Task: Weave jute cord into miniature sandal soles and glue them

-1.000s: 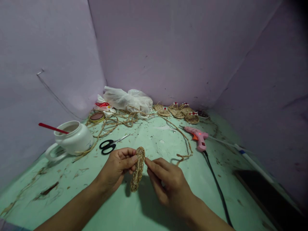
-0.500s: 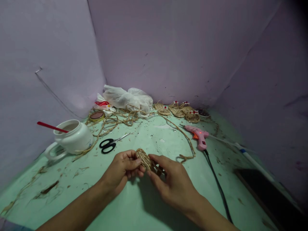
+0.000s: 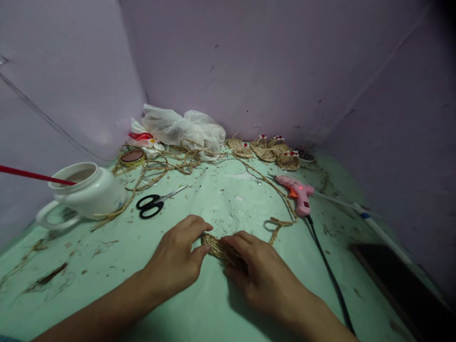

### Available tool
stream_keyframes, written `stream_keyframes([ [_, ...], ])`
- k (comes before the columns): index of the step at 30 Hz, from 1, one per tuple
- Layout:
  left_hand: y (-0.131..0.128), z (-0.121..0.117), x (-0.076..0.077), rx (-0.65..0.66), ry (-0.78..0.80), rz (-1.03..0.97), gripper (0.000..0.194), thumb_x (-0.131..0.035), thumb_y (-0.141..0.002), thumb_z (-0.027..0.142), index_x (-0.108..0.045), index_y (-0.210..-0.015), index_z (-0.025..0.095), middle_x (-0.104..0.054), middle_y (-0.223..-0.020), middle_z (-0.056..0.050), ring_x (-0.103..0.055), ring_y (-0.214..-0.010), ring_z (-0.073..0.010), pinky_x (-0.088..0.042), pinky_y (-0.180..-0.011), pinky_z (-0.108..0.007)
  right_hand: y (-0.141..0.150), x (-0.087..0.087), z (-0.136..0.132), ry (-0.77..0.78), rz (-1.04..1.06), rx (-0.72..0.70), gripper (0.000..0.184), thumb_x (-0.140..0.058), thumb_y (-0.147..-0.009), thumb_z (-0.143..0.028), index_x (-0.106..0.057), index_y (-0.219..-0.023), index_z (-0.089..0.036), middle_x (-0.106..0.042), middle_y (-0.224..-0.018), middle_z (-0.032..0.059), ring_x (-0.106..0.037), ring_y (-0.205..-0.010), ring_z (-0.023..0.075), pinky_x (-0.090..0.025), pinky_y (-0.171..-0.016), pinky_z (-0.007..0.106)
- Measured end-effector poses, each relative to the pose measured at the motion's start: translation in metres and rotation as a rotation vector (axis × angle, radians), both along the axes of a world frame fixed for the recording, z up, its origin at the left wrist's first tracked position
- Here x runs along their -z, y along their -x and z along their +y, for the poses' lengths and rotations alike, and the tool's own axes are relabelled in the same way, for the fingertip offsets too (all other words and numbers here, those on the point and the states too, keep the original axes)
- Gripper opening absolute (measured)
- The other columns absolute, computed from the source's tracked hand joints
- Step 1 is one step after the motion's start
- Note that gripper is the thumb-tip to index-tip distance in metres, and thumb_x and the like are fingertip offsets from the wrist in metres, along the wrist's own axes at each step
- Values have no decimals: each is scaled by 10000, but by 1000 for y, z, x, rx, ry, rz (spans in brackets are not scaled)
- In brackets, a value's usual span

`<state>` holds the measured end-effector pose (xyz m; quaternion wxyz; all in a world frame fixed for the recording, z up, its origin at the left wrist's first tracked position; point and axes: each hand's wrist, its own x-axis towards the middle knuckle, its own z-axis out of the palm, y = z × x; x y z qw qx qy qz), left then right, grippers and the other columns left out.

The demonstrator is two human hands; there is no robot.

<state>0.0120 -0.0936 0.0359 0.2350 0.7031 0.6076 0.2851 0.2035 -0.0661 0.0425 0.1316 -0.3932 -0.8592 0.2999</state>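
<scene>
A small oblong piece of coiled jute rope, like a little woven sole, is between my hands low over the table. My right hand is closed round its right part and hides much of it. At its left end my left hand curves its thumb and forefinger about the edge; its other fingers are hidden. A tail of jute rope emerges beyond my right hand and runs back across the table.
Black-handled scissors and a white mug with a red stick lie left. To the right are a pink glue gun, lit, its black cord and a dark flat object. Beaded rope soles and a plastic bag stand behind.
The rope piece has gone from tilted up to lying flatter and lower. My left thumb and forefinger have spread to its edge, and my right hand has closed further over it. The view has shifted.
</scene>
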Motion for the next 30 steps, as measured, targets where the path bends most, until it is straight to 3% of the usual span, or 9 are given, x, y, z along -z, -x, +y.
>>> stream_keyframes([
  [3, 0, 1, 4, 80, 23, 56, 222, -577, -770, 179, -613, -988, 171, -604, -987, -70, -560, -936, -213, -447, -820, -353, -4, 4, 0, -3, 21, 23, 424, -640, -722, -90, -576, -1132, -172, -613, -1014, 84, -588, -901, 218, -484, -786, 361],
  [8, 1, -5, 11, 146, -46, 144, 201, -567, -785, 209, -613, -977, 172, -609, -914, -76, -564, -855, -220, -459, -716, -351, -14, 10, 0, -100, 76, 16, 313, -605, -788, -137, -595, -1098, -173, -600, -1073, 113, -594, -912, 227, -510, -767, 381],
  [14, -1, -6, 11, 160, -57, 197, 132, -567, -789, 193, -613, -912, 205, -608, -890, -55, -559, -828, -205, -436, -678, -321, -23, 8, 10, -148, 101, -29, 223, -463, -894, -162, -663, -990, -179, -647, -899, 98, -600, -777, 202, -515, -653, 341],
  [20, -2, -2, 8, 172, 25, 219, 107, -538, -819, 248, -615, -885, 214, -598, -847, -31, -547, -770, -183, -409, -658, -302, -28, 6, 17, -141, 56, -161, 341, -411, -815, -45, -646, -1028, -170, -656, -839, 95, -601, -714, 197, -520, -582, 314],
  [26, -2, -4, 10, 183, -56, 212, 124, -479, -846, 219, -596, -882, 200, -583, -863, -37, -541, -756, -167, -417, -656, -291, -30, 11, 16, -242, 46, -139, 349, -423, -765, -8, -667, -959, -165, -663, -826, 98, -608, -687, 196, -531, -520, 292],
  [30, -4, -4, 9, 175, -73, 222, 120, -467, -843, 205, -585, -864, 196, -585, -876, -44, -543, -771, -169, -424, -669, -294, -31, 7, 15, -202, 29, -174, 392, -420, -700, 6, -654, -959, -174, -651, -855, 101, -602, -722, 209, -552, -554, 319],
])
